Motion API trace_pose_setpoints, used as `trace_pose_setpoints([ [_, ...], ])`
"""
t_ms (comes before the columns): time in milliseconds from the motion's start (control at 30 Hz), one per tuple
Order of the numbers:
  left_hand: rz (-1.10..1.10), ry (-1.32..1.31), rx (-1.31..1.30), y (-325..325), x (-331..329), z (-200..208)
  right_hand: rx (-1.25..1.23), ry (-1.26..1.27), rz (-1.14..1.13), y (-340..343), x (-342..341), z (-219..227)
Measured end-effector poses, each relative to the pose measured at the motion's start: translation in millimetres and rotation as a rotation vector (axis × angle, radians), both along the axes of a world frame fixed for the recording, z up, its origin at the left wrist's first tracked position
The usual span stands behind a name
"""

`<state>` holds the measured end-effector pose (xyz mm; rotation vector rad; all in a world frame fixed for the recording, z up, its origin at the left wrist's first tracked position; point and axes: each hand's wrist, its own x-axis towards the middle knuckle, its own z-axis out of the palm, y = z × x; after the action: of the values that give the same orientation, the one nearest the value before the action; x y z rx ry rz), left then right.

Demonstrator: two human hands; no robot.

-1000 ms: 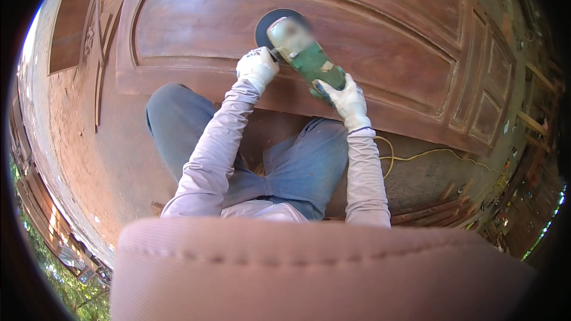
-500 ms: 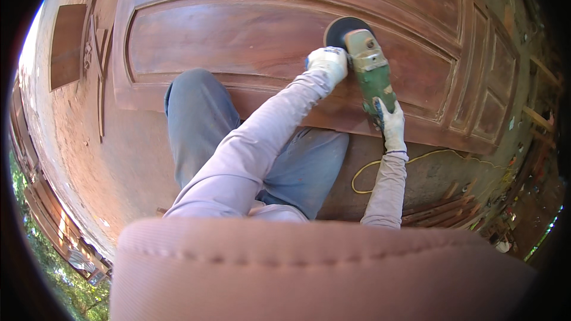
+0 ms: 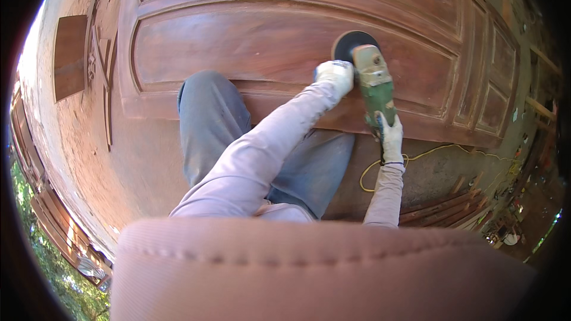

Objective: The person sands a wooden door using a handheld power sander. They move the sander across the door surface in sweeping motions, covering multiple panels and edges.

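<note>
A green angle grinder [image 3: 379,96] with a round dark sanding disc [image 3: 351,46] is held over a brown panelled wooden door [image 3: 238,41]. My left hand [image 3: 335,76], in a white glove, is closed beside the grinder's head, apparently round its side handle, which the glove hides. Farther back along the tool, my right hand [image 3: 391,137], also gloved, wraps round the rear of its body. The disc lies over the door's long middle panel, at or just above the wood; the exact contact cannot be made out.
A yellow cord [image 3: 428,153] loops over the ground right of my knees. Wooden strips [image 3: 443,211] lie at the lower right. On the left are a brown board [image 3: 70,57] and thin wood pieces [image 3: 102,77] on the dirt. My bent knee [image 3: 213,104] is close to the door's near edge.
Both hands still grip the grinder. Its head and disc appear slightly lower and farther right in the picture, while the whole view has also shifted a little.
</note>
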<state>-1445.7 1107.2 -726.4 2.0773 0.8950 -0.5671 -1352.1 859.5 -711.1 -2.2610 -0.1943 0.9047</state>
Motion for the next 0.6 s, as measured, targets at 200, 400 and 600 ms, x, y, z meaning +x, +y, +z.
trace_pose_setpoints([
  [200,0.243,0.006,0.199,30.2,-118.5,-27.3,-0.071,-0.153,0.332,76.5,-60.5,4.9],
  [400,0.301,0.014,0.151,12.2,-128.4,-22.6,-0.131,-0.145,0.409,77.1,-52.3,15.1],
  [600,0.224,0.055,-0.041,-2.4,-71.2,7.6,-0.001,-0.165,0.316,28.7,-12.3,6.0],
])
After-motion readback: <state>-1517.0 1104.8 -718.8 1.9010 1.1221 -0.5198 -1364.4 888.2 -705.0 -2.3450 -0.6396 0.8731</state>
